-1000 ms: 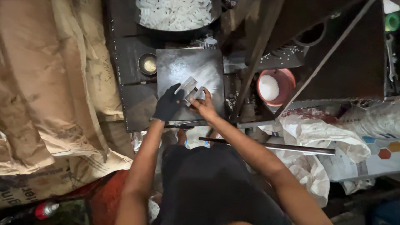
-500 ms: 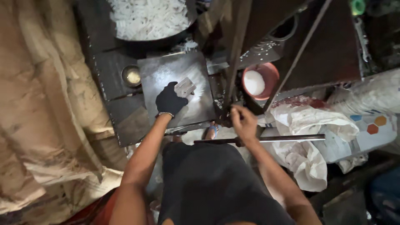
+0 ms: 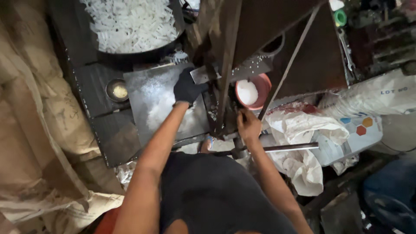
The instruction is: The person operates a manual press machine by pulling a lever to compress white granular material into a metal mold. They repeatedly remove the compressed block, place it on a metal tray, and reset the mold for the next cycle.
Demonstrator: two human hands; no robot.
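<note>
Dusty metal plate (image 3: 151,102): gloved left hand (image 3: 187,88) beside machine post (image 3: 225,65), pink bowl (image 3: 251,92) beyond.

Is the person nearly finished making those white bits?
Done: a big pan is already full of white pieces. In hand: the gloved left hand pushes a flat metal piece into the machine, and the right hand touches its frame. Left: white powder in the red bowl.

Our left hand (image 3: 187,88) wears a black glove and rests on a grey metal plate (image 3: 151,99) dusted white. Beyond it, a black pan (image 3: 143,54) holds white pieces. Just beyond our bare right hand (image 3: 248,125) sits a reddish-orange bowl (image 3: 263,89) of white powder; to its right, a white sack (image 3: 346,130) shows coloured hexagons.
</note>
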